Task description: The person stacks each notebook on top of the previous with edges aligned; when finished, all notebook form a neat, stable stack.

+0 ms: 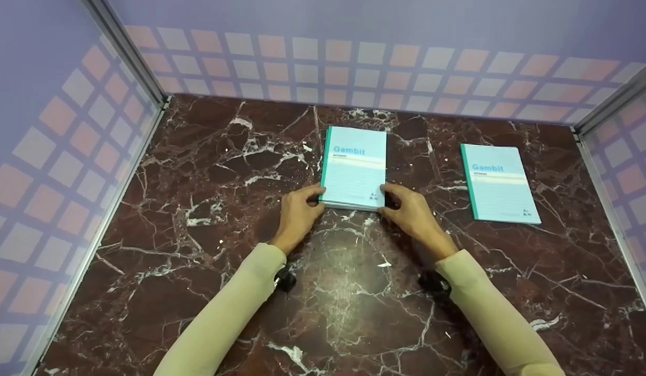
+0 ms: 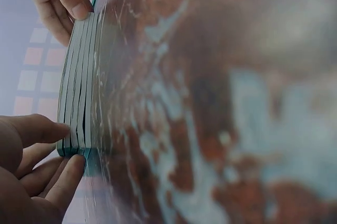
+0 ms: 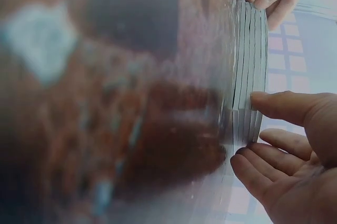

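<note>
Two hands square up a stack of notebooks (image 1: pixel 354 167) on a marble table (image 1: pixel 197 172).

Both forearms, in pale sleeves (image 1: pixel 223 313), reach forward across the dark red marble and converge on the stack, which lies flat at the middle of the table toward the far wall. The left hand (image 1: pixel 297 213) grasps the stack's near left corner, thumb on the top cover and fingers curled against the edge; the right hand (image 1: pixel 412 211) grips the near right corner the same way. A single notebook (image 1: pixel 497 183) lies flat, well apart to the right of the stack, untouched.
</note>
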{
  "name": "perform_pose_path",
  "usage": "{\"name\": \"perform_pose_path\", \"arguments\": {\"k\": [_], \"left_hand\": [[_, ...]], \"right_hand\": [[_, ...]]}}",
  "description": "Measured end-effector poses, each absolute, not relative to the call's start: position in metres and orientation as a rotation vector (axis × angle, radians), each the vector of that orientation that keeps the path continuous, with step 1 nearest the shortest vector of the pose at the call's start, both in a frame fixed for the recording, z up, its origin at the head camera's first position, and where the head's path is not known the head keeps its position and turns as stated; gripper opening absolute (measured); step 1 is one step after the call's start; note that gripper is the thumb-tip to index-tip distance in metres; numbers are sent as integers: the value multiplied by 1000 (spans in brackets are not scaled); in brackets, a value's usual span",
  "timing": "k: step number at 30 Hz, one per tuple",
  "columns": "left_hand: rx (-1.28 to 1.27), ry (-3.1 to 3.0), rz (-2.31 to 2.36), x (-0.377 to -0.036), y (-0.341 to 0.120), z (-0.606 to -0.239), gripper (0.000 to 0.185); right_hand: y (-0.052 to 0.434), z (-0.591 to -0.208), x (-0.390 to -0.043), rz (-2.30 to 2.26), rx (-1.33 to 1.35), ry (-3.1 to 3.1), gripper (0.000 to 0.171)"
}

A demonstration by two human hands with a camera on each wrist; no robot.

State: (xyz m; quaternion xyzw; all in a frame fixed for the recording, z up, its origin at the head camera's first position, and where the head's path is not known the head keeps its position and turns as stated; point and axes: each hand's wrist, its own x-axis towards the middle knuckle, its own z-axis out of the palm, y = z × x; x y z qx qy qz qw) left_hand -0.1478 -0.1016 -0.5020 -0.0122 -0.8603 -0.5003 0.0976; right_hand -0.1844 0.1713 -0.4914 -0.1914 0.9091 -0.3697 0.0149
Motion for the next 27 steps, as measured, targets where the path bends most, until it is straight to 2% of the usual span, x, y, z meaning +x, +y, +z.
{"name": "perform_pose_path", "arguments": {"k": [27], "left_hand": [[-6,-2616,-1377,-148,-106,-501,24]], "right_hand": [[173,-490,-187,-1067,-678,2848,53]]}}
